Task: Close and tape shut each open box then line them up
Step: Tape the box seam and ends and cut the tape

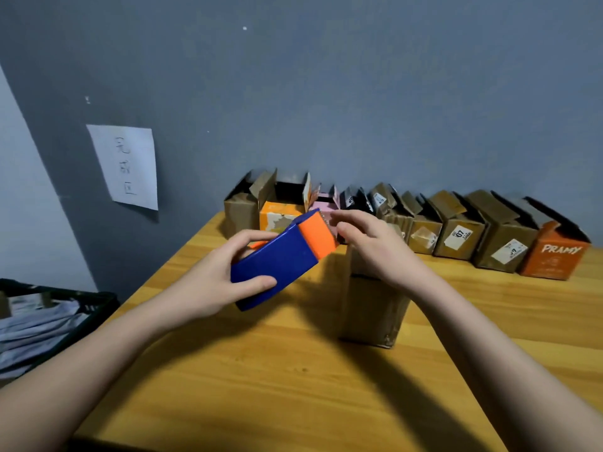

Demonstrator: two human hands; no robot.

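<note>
I have the tape dispenser [277, 259], blue with an orange end, raised above the surface [261, 370], so its orange end tilts toward the tall brown box [375, 298] standing upright just right of it. My left hand [215, 275] wraps the blue body, thumb across its lower face, steadying it. My right hand [375, 246] hovers over that box with fingers bent at the orange end, probably picking for the tape's loose edge; whether they grip anything I cannot tell. Behind, a row of open boxes [456, 230] waits along the wall [359, 93], flaps up.
</note>
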